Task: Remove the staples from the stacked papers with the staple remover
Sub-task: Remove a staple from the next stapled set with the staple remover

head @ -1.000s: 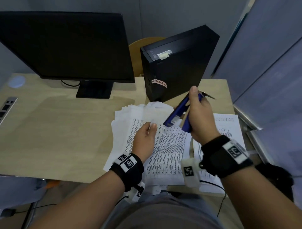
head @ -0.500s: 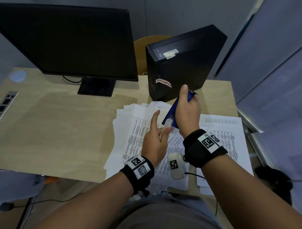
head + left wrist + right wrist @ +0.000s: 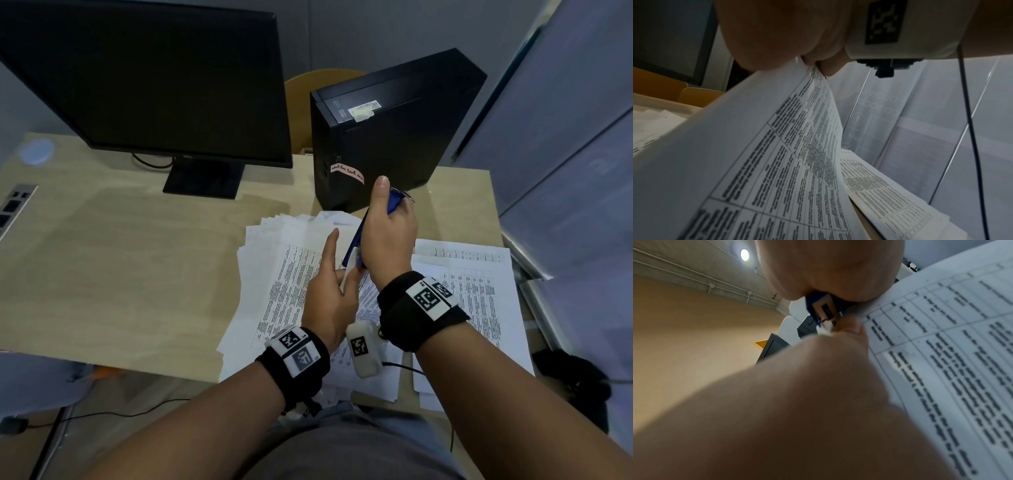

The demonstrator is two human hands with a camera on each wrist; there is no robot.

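Desk (image 3: 120, 274) carries a fanned stack of printed papers (image 3: 274, 291), in front of a black PC tower (image 3: 387, 137). Left hand (image 3: 329, 298) pinches a raised sheet corner. Right hand (image 3: 387, 240) grip closed around blue staple remover (image 3: 354, 246), tip at that corner.

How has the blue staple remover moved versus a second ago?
Yes. The right hand has brought the blue staple remover down toward the papers, its tip now at the left hand, judged against the black computer case.

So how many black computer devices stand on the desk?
2: the monitor at the back left, and the tower PC upright to its right, behind the papers.
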